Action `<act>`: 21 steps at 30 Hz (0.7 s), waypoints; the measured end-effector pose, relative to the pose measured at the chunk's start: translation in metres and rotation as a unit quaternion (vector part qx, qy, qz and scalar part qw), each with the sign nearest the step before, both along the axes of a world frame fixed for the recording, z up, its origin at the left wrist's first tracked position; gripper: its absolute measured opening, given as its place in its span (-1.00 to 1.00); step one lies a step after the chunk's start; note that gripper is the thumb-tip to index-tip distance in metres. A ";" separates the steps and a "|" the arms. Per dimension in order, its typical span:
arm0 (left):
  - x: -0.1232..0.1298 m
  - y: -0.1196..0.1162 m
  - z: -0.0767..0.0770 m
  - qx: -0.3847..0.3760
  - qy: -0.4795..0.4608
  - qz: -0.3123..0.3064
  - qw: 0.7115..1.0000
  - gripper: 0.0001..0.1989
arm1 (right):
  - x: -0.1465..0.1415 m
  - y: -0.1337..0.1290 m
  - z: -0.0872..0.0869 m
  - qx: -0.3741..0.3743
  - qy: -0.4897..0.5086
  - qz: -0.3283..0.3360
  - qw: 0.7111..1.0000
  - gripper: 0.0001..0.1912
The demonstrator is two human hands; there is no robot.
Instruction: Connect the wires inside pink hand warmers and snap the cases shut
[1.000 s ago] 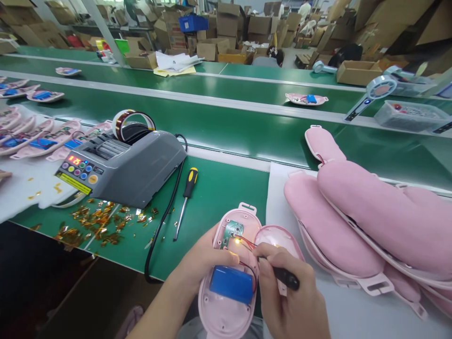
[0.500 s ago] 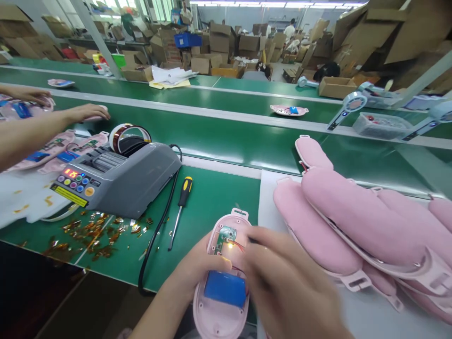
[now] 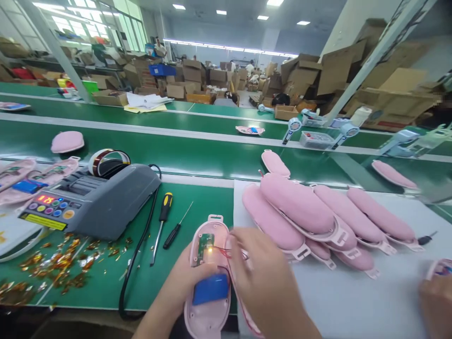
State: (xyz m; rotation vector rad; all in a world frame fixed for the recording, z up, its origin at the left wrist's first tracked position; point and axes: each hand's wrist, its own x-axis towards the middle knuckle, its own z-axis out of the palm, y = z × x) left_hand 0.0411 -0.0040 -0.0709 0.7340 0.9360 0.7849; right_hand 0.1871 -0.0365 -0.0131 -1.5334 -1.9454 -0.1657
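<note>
An opened pink shell [image 3: 209, 313] lies at the lower middle, showing a green circuit board [image 3: 205, 247] with a lit yellow light and a blue battery [image 3: 211, 288]. My left hand [image 3: 183, 275] grips the shell by its left side, thumb across the inside between board and battery. My right hand [image 3: 263, 270] has its fingers bent together at the shell's right edge, on a second pink part [image 3: 247, 318] beside it. Thin red wires [image 3: 223, 250] run from the board towards my right fingers.
A grey tape dispenser [image 3: 106, 202], a yellow-black screwdriver [image 3: 164, 214] and a small black screwdriver [image 3: 173, 235] lie left, near tape scraps [image 3: 70, 259]. Closed pink shells [image 3: 296, 202] are piled right. Another person's hand [image 3: 438, 296] is at the right edge.
The view has swung up and to the right. A second pink part now shows under my right hand, and the small black screwdriver lies on the table. The other person's arms at the left are gone.
</note>
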 end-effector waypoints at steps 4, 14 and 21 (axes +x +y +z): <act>-0.001 -0.012 0.009 0.040 0.036 0.051 0.997 -0.37 | 0.058 -0.060 -0.063 0.058 -0.003 -0.136 0.989 -0.72; 0.007 -0.021 0.028 0.128 0.135 0.068 0.980 -0.46 | 0.033 -0.068 -0.048 -0.065 0.241 -0.114 0.962 -0.77; 0.006 -0.020 0.043 0.056 0.050 0.083 0.994 -0.50 | -0.009 -0.070 -0.067 -0.178 0.430 -0.047 0.884 -0.80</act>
